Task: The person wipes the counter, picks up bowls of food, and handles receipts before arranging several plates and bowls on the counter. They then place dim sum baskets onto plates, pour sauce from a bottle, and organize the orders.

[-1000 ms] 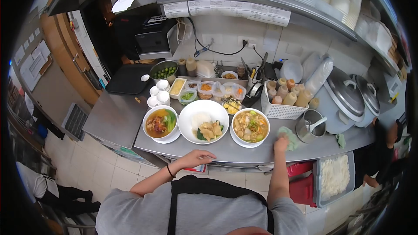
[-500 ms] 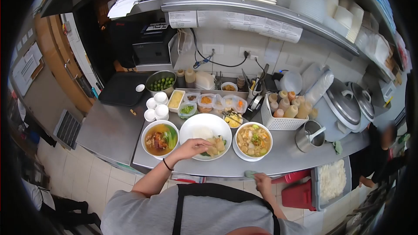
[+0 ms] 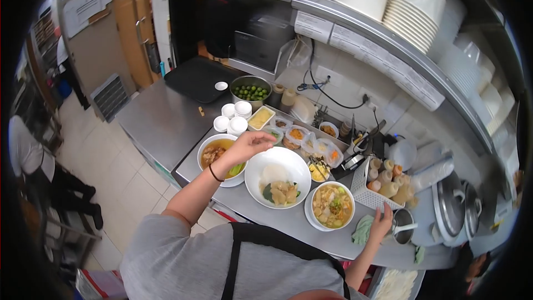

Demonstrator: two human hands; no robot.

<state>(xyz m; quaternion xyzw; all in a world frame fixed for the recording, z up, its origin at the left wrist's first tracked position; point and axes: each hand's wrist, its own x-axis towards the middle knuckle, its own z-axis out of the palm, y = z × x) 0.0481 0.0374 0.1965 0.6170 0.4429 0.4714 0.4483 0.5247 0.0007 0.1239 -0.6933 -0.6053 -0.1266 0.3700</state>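
Observation:
My left hand [image 3: 255, 143], a dark band at its wrist, hovers over the far rim of a wide white bowl [image 3: 253, 168]. Its fingers are bent and a little apart, with nothing visible in them. That bowl contains white rice [image 3: 273, 174], pale sauced pieces [image 3: 284, 193] and some greens. Below my left forearm stands a soup bowl [image 3: 204, 145] with meat and leafy greens, partly covered by the arm. To the right sits a bowl of chunky vegetable stew [image 3: 333, 205] on a saucer. My right hand [image 3: 381, 223] is open beside a crumpled green cloth [image 3: 362, 230] on the counter.
Topping tubs [image 3: 297, 134], small white cups [image 3: 237, 126] and a pot of green limes [image 3: 251, 92] line the back. A white basket of squeeze bottles [image 3: 363, 193] and a metal pot [image 3: 403, 234] stand right. Bowls are stacked on the overhead shelf [image 3: 377, 61]. Other people are at both sides.
My left hand has lifted off the food in the wide bowl towards its far rim. My right hand has risen from the counter's front edge to beside the cloth. The view has turned left.

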